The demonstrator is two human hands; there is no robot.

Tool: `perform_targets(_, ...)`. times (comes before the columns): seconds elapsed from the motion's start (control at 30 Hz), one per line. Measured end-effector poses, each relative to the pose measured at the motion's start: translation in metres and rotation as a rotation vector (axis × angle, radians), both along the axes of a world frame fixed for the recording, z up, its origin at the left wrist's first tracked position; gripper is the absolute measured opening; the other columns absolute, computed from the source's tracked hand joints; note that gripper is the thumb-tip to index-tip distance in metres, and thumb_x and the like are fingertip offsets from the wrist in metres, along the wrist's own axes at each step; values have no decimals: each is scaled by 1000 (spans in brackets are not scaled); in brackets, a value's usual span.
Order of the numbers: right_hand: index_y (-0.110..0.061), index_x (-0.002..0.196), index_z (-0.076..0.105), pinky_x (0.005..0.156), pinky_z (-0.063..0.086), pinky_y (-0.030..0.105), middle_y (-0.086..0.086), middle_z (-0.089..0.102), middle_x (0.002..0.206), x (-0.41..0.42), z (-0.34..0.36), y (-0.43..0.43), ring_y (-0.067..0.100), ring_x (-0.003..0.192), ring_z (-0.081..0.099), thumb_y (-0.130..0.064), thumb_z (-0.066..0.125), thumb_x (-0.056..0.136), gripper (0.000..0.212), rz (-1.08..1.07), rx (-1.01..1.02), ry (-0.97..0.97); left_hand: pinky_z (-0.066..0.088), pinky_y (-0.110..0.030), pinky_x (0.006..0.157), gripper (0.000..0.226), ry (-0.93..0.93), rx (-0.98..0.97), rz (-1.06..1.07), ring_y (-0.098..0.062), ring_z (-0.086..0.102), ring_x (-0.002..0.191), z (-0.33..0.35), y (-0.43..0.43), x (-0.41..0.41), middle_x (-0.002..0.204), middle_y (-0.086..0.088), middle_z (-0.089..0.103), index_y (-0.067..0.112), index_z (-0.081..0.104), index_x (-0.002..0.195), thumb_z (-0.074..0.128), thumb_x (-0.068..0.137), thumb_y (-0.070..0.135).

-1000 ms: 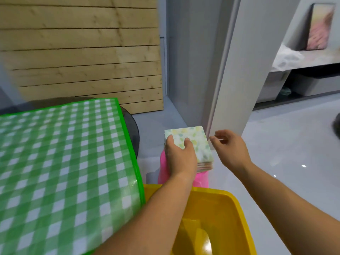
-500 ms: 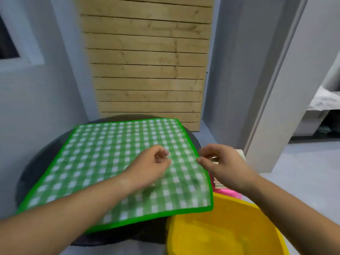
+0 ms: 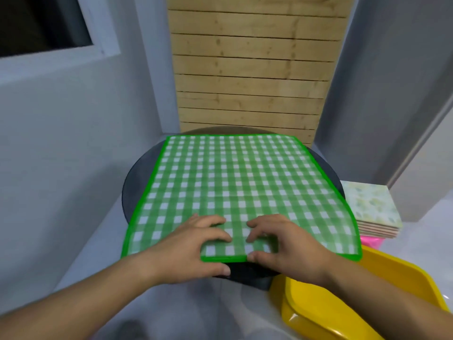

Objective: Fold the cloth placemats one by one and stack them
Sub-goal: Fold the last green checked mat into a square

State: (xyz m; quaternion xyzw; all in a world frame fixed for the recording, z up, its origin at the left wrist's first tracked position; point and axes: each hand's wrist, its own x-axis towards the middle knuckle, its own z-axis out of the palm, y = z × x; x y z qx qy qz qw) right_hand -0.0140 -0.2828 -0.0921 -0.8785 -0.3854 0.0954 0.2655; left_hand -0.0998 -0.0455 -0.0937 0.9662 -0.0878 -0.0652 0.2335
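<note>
While both of my hands sit side by side at its near hem, the green checked placemat (image 3: 235,187) lies spread flat over the round dark surface (image 3: 137,182), running away from my fingertips toward the wooden slat panel (image 3: 250,69) beyond. Its two near corners reach out past the rim of the surface, one to the outside of each hand.

My left hand (image 3: 193,249) has its fingers bent, with the tips pressing down on the checks. Its thumb lies just under the hem and points toward the other hand, so the edge is held between fingers and thumb. My right hand (image 3: 282,246) mirrors it, with bent fingers on top of the cloth and the thumb tip set against the green border. The hands are close together but apart, with a strip of hem showing between them.

Out to the right of my right hand and a little farther off is the stack of folded placemats (image 3: 370,209), a pale leaf-print one on top. It rests on something pink (image 3: 370,241) that I cannot make out, just beside the green placemat's right edge. Below my right forearm stands a yellow tub (image 3: 343,290), close against the surface, though I cannot tell whether they touch. High above and to the left of my left hand, a dark window (image 3: 41,23) is set in the grey wall.
</note>
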Motion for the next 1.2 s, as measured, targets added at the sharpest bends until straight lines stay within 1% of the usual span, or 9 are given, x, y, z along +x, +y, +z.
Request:
perform_targets(0.07,-37,103,69,102,24,3,-20,50,136,-3,-8,-1,-4,129,36,-47,82,72,35,20,16,-2,15,-19,118,57,-16,-39,7,1,19,144,-3,5,-2,155,28,26,47,58,131,73,78,64)
perform_targets(0.17,-39,102,68,108,30,16,-21,48,137,-6,-15,0,-3,130,34,-53,83,68,39,46,32,-29,20,-29,122,50,-40,-61,3,-2,23,145,-9,10,-4,154,28,30,50,61,126,71,79,66)
perform_targets(0.23,-39,103,68,108,31,19,-20,48,138,-9,-18,1,-3,131,34,-57,81,68,42,59,36,-39,21,-32,122,48,-54,-54,7,-4,24,145,-12,11,-6,154,27,32,50,63,124,70,80,66)
perform_targets(0.3,-39,103,68,108,32,21,-20,47,139,-11,-20,0,-3,131,33,-60,79,68,43,71,43,-41,21,-31,122,46,-72,-63,4,-1,24,145,-12,12,-8,154,27,34,49,64,122,70,80,66)
perform_targets(0.43,-40,101,68,107,35,24,-22,50,136,-15,-22,-1,-3,129,36,-61,77,67,41,72,73,-51,9,-23,123,40,-80,-139,27,10,20,141,-14,13,-14,151,29,37,46,69,115,75,78,60)
perform_targets(0.67,-39,94,68,104,34,21,-24,54,130,-24,-22,-2,-4,124,40,-59,79,67,35,80,59,-83,9,-17,121,37,-71,-237,50,27,20,133,-15,15,-27,141,33,45,43,72,103,83,70,54)
perform_targets(0.87,-38,84,71,98,37,14,-27,59,118,-23,-14,-3,-9,118,45,-53,78,74,20,16,90,-36,34,-22,114,24,-59,-362,120,15,45,127,-12,15,-29,126,30,60,39,76,94,88,73,41)
perform_targets(1.03,-35,82,75,96,42,17,-26,61,114,-23,-7,-5,-10,113,50,-46,73,83,12,16,68,-15,39,-26,112,8,-40,-399,125,12,52,121,-8,16,-27,117,30,65,39,79,85,83,79,39)
perform_targets(1.2,-29,80,74,87,41,6,-22,64,108,-25,10,0,-10,105,55,-39,72,87,12,17,68,-34,42,-14,100,3,-60,-379,103,10,59,110,4,17,-22,111,23,70,32,81,84,81,83,35)
